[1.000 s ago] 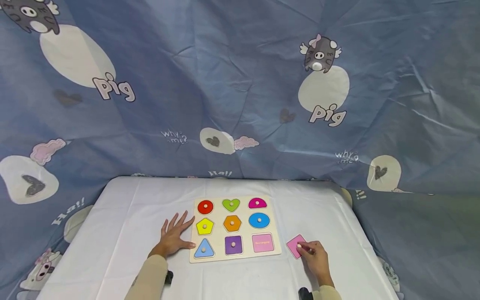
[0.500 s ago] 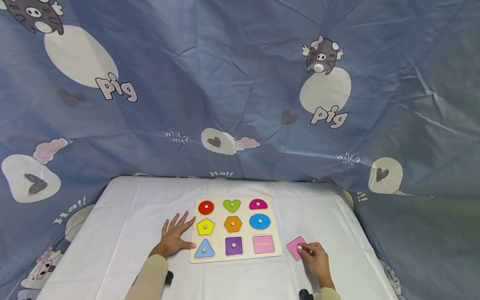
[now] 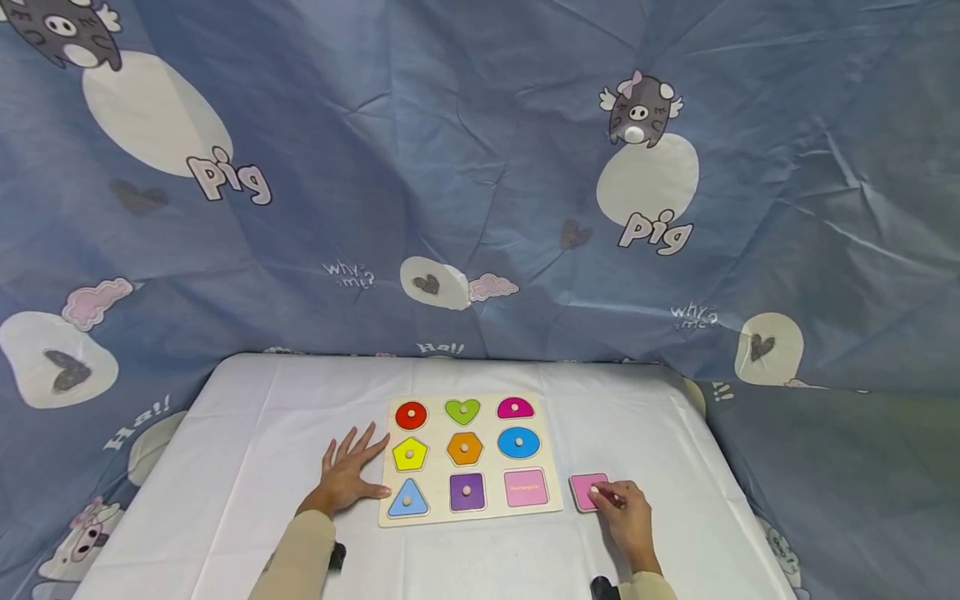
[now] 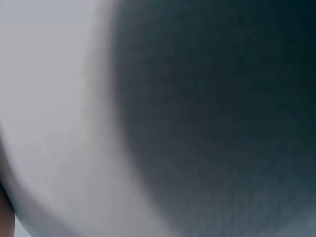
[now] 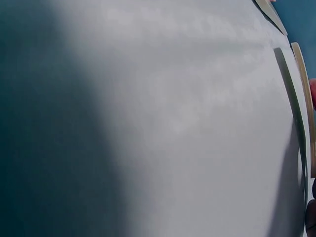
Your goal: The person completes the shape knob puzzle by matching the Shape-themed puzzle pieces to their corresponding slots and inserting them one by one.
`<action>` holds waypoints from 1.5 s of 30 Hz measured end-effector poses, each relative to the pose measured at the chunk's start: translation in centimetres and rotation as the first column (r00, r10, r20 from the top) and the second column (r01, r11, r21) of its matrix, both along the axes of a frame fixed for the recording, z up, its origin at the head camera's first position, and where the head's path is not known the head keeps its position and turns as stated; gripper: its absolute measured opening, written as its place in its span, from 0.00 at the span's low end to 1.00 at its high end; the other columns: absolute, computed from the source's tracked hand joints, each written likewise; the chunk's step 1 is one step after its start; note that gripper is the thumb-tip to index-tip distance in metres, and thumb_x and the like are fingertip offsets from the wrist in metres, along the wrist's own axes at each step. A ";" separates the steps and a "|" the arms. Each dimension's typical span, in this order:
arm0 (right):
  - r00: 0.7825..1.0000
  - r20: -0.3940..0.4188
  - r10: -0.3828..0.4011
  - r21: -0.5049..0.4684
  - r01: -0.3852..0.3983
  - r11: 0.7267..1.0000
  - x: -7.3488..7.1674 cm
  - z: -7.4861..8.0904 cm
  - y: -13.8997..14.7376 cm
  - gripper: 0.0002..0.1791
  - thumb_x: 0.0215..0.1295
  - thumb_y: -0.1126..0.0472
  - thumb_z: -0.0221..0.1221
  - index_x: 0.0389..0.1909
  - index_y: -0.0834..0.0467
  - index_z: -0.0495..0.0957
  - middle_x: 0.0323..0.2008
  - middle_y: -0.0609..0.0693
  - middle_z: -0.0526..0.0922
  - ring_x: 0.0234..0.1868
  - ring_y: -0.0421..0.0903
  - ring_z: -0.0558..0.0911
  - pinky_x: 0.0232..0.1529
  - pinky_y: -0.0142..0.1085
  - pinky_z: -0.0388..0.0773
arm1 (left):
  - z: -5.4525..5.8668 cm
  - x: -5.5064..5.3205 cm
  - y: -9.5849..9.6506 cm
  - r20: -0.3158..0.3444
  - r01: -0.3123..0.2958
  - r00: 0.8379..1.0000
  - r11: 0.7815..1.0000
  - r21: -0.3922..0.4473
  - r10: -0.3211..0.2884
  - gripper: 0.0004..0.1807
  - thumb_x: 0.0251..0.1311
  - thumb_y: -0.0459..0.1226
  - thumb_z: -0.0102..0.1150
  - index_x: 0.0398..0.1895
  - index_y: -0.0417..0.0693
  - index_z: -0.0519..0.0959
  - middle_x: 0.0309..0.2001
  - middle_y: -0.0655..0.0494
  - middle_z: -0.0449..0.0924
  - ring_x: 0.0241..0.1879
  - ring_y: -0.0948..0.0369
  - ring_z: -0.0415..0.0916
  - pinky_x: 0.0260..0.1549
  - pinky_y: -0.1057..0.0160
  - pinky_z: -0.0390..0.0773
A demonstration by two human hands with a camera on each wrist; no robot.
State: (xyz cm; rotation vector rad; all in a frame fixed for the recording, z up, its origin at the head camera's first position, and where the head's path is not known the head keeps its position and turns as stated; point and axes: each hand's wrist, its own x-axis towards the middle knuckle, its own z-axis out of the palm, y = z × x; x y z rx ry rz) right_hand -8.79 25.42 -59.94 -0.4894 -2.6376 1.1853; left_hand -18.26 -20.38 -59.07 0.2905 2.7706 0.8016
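My right hand [image 3: 628, 515] pinches the pale knob of a pink, roughly square puzzle piece [image 3: 583, 492], just right of the puzzle board. In the right wrist view, the piece's wooden edge [image 5: 304, 91] shows at the far right, with a shadow on the cloth beside it. On the cream wooden puzzle board [image 3: 491, 512] sit several coloured shapes with knobs; its lower right recess [image 3: 527, 487] is pink, with lettering and no knob. Fingers spread, my left hand [image 3: 345, 481] rests at the board's left edge, thumb on its lower left corner. The left wrist view is mostly blurred cloth.
A white cloth [image 3: 480, 567] covers the table. Behind it and at the sides hangs a blue curtain [image 3: 480, 183] printed with pigs and hearts. The purple square [image 3: 467, 492] and blue oval [image 3: 518, 442] lie beside the pink recess.
The pink piece has turned in my right hand from a tilted, diamond-like angle to nearly square with the board. The right hand has shifted slightly left. My left hand has stayed put.
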 end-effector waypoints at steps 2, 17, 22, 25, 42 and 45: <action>1.000 -0.003 -0.003 0.006 0.003 1.000 -0.1 0.0 -0.3 0.09 0.54 0.65 0.69 0.36 0.62 0.86 0.32 0.49 0.76 0.35 0.44 0.71 0.35 0.35 0.68 | 0.0 0.0 0.0 0.000 0.001 1.000 1.000 0.000 -0.001 0.56 0.34 0.50 0.78 0.72 0.53 0.62 0.76 0.44 0.45 0.74 0.41 0.32 0.67 0.38 0.25; 0.989 -0.124 0.081 0.004 -0.081 0.997 -0.9 0.3 -3.2 0.07 0.50 0.67 0.71 0.32 0.60 0.87 0.29 0.46 0.75 0.33 0.42 0.71 0.36 0.33 0.71 | -0.3 -0.2 0.0 0.010 -0.012 1.000 1.000 -0.008 0.012 0.55 0.34 0.49 0.78 0.72 0.53 0.62 0.76 0.45 0.44 0.74 0.41 0.32 0.67 0.39 0.24; 0.982 -0.148 0.116 0.020 -0.114 0.993 -1.3 0.2 -4.6 0.07 0.49 0.65 0.72 0.31 0.57 0.87 0.28 0.43 0.75 0.32 0.40 0.71 0.34 0.32 0.70 | -0.3 -0.3 0.0 -0.001 -0.010 1.000 1.000 0.000 0.010 0.55 0.34 0.49 0.78 0.72 0.53 0.62 0.76 0.44 0.45 0.74 0.41 0.32 0.67 0.38 0.24; 0.977 -0.157 0.147 -0.003 -0.149 0.989 -1.5 0.3 -5.4 0.06 0.49 0.66 0.72 0.30 0.56 0.87 0.28 0.43 0.75 0.32 0.40 0.71 0.35 0.32 0.70 | -0.4 -0.3 0.0 -0.004 -0.013 1.000 1.000 -0.002 0.013 0.55 0.34 0.49 0.78 0.72 0.53 0.63 0.76 0.44 0.45 0.74 0.41 0.32 0.67 0.38 0.25; 0.949 -0.135 0.283 -0.004 -0.286 0.958 -2.7 -0.3 -8.1 0.06 0.48 0.62 0.73 0.29 0.57 0.87 0.28 0.41 0.74 0.34 0.39 0.70 0.38 0.36 0.68 | -0.3 -0.1 0.0 0.001 -0.016 1.000 1.000 -0.002 0.016 0.55 0.34 0.48 0.78 0.72 0.54 0.62 0.76 0.45 0.45 0.74 0.42 0.32 0.67 0.38 0.24; 0.951 -0.111 0.288 0.009 -0.289 0.957 -2.8 -0.5 -8.3 0.07 0.48 0.61 0.73 0.29 0.56 0.87 0.29 0.41 0.74 0.35 0.40 0.70 0.43 0.41 0.64 | -0.3 -0.1 0.0 0.011 -0.020 1.000 1.000 0.001 0.020 0.55 0.35 0.48 0.78 0.72 0.54 0.62 0.76 0.45 0.44 0.74 0.42 0.31 0.67 0.38 0.24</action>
